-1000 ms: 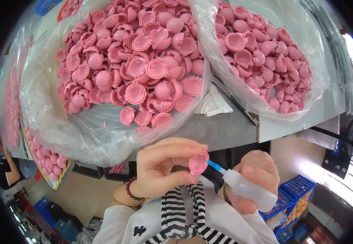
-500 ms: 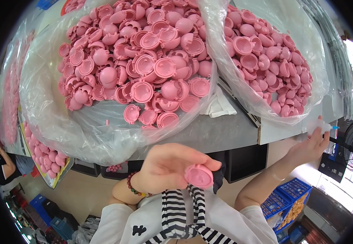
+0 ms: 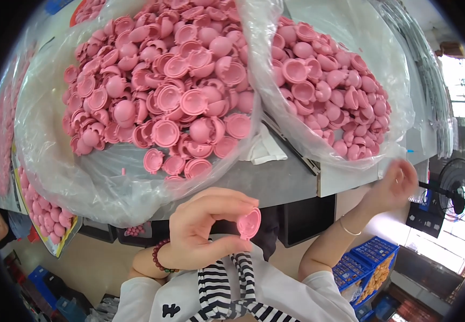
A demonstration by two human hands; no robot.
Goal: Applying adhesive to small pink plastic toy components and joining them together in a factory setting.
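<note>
Near six o'clock in the view, the left hand (image 3: 203, 228) has its grip clamped on a pink half-shell (image 3: 249, 224), thumb below and fingertips above, the hollow side turned partly toward the camera. At three o'clock the right hand (image 3: 400, 181), blurred, is by the edge of the worktop (image 3: 259, 177), near a blue nozzle tip (image 3: 410, 151); whether its grip is closed on anything I cannot tell. A clear bag (image 3: 109, 199) toward ten o'clock holds heaped pink shells (image 3: 124, 112) (many lying hollow side up); a second bag (image 3: 400, 102) toward two o'clock holds more.
</note>
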